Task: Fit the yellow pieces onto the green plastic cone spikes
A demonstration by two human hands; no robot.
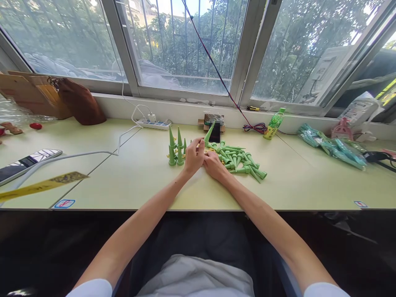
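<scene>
Fingers first: the left hand (pixel 194 157) has its thumb and fingertips drawn close around the lower part of a green cone (pixel 208 135), which leans with its point up and to the right. Right beside it comes the right hand (pixel 214 164), fingers bent in near the left thumb; whether they grip anything, I cannot tell from here.

Just left of the hands, a small cluster of upright cones (pixel 171 156) stands with points to the ceiling. Over on the right, a loose pile of cones (pixel 235 158) sprawls, pieces lying every which way, the nearest ones tipped toward the table's near edge.

Straight beyond the hands, there's a dark phone-like object (pixel 215 134) against a small box (pixel 208 119). Farther right stands a green-capped bottle (pixel 274 124), with a coil of cable (pixel 255 127) next to it, and teal packets (pixel 334 147) at far right. Far left of centre, a white power strip (pixel 158 124); beyond that, a brown pouch (pixel 81 102). All of it on a pale green table (pixel 130 181) under the windows (pixel 192 49).
</scene>
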